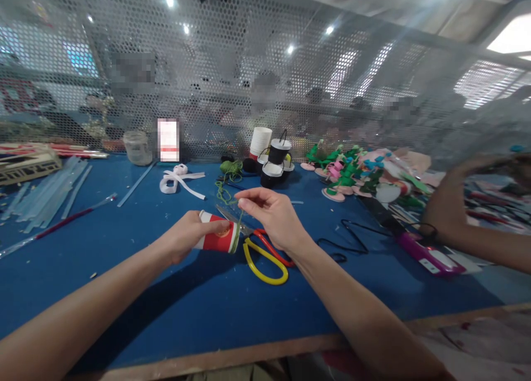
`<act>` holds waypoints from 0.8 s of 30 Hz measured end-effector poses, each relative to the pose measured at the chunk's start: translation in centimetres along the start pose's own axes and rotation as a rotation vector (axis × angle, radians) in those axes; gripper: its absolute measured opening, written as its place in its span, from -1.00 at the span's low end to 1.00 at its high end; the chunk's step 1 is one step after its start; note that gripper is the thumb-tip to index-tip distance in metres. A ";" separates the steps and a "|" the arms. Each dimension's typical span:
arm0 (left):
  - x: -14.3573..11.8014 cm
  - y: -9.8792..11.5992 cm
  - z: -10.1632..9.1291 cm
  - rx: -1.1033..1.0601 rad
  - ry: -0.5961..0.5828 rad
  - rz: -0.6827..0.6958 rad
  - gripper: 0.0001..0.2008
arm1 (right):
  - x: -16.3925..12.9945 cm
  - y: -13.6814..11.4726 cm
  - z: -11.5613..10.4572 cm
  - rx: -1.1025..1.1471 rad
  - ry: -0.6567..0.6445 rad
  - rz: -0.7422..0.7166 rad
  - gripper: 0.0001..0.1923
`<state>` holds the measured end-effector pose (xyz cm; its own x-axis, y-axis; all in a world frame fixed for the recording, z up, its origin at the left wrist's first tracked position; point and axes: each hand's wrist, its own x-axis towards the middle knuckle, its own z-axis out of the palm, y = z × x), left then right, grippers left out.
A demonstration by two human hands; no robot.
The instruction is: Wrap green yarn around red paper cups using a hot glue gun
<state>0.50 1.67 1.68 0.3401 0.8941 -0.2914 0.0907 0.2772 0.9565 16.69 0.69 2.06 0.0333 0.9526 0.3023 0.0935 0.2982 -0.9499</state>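
My left hand point(188, 234) is closed around a red and white paper cup point(213, 240), tipped on its side with one end facing right. Green yarn point(237, 238) wraps that right end. Between the thumb and fingertips of my right hand point(269, 209), a strand of the same yarn is pinched just above the cup. The strand appears to lead back to a loose green tangle and ball point(231, 168). Under my hands lie scissors point(265, 262) with one yellow and one red handle, their blades partly hidden by the cup and right hand.
Behind stand stacked white cups point(260, 142) and black-wrapped cups point(272, 173). White ribbon point(179, 181), a jar point(139, 147) and translucent glue sticks point(52, 196) lie left. Green and pink craft pieces point(342, 173), a purple device point(429, 254) with black cable and another person's arm point(468, 237) are right.
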 end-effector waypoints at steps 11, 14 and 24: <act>-0.5 0.1 0.3 0.067 0.012 0.059 -0.81 | 0.6 0.7 0.0 -0.159 -0.003 0.008 -0.89; -0.5 0.0 0.3 0.075 0.005 0.095 -0.82 | 0.6 0.8 0.1 -0.162 -0.009 0.026 -0.88; -0.6 -0.2 0.3 0.115 0.029 0.155 -0.75 | 0.7 1.0 0.1 -0.157 -0.037 0.056 -0.88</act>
<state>0.59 1.00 1.65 0.3311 0.9332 -0.1395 0.1466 0.0952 0.9846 16.75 1.67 1.29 0.0064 0.9699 0.2433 0.2468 0.2342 -0.9403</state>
